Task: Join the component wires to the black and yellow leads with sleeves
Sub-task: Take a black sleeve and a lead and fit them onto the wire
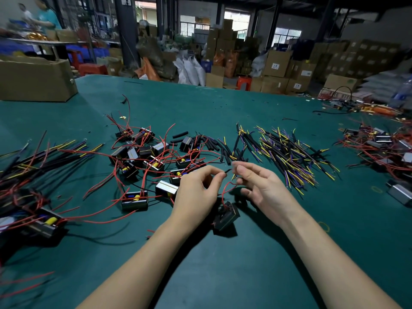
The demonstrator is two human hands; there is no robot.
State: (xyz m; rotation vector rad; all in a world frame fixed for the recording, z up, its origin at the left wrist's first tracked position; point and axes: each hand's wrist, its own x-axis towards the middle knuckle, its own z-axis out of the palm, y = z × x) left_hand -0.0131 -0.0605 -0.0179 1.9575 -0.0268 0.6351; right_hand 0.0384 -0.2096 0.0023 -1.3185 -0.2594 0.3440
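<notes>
green table [223, 275] below: left hand [196, 188] pinches a thin black wire [227, 171]; right hand [260, 186], fingers curled and blurry, maybe pinches a red wire [225, 190], can't tell.

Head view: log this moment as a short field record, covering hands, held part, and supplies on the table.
left hand: pinches a thin black wire end
right hand: fingers curled round a wire, blurred
component: black block hanging below the hands by its red wire
leads pile: black, yellow, beyond right hand
sleeves: black, loose on green table

components [156, 157] left of leads [287, 152] | sleeves [214, 143] between | box [35, 79] far-left
</notes>
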